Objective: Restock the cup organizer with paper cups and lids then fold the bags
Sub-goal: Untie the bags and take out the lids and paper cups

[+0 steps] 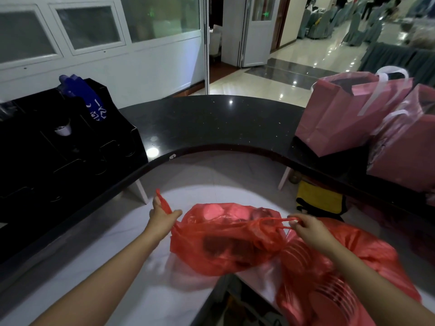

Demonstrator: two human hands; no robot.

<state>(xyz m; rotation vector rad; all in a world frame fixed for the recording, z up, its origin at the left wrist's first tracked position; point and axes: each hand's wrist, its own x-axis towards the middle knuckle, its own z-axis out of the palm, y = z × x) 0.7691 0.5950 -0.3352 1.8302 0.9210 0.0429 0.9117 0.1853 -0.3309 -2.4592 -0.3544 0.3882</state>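
You stand behind a curved black counter (211, 123) in a tiled lobby, with a lower white shelf (131, 231) beneath your hands. The job looks barely begun: the black cup organizer (70, 147) at the left shows one white cup (63, 130) in a slot, its other slots too dark to judge, and no bag is folded. The red plastic bag (226, 245) sits on the shelf, full (round shapes inside, likely cups or lids). Your left hand (162, 215) pinches one bag handle (162, 203), pulled up and out. Your right hand (308, 229) grips the other handle loops (270, 223), stretching the mouth apart. A second red bag (341, 274) lies under your right forearm.
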